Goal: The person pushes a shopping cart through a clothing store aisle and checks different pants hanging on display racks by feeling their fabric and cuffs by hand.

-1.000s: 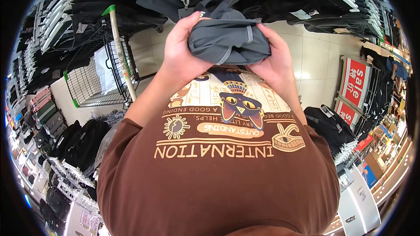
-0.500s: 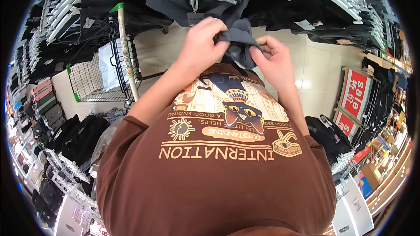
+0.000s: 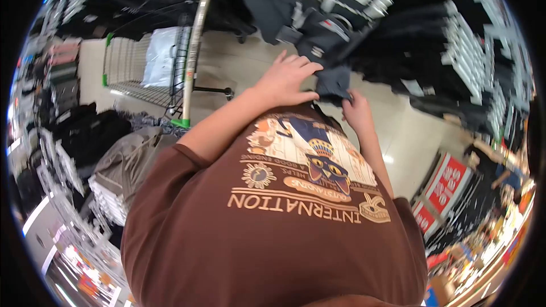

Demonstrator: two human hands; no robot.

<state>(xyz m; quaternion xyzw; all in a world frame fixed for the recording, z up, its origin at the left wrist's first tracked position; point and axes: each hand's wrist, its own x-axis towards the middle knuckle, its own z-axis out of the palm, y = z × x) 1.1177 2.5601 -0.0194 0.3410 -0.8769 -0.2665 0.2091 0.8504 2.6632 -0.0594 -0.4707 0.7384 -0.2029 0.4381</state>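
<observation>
Dark grey trousers (image 3: 331, 81) with a pale drawstring and a label at the waist hang from the rack in front of me. One leg is drawn towards my body. My left hand (image 3: 289, 82) is beside that leg, its fingers stretched out and thumb apart, the fingertips close to the cloth. Lower on the right, my right hand (image 3: 358, 112) pinches the end of the trouser leg between thumb and fingers.
A wire shopping cart (image 3: 136, 65) with green corners stands at the left, a white package (image 3: 162, 57) inside. Dark clothes on white hangers (image 3: 466, 51) line both sides. A red sale sign (image 3: 446, 185) stands at the lower right, on the tiled floor (image 3: 392, 131).
My left hand has let go of the bunched cloth and opened. The leg now hangs straighter, its end in my right hand, which is lower. The view has turned and is blurred.
</observation>
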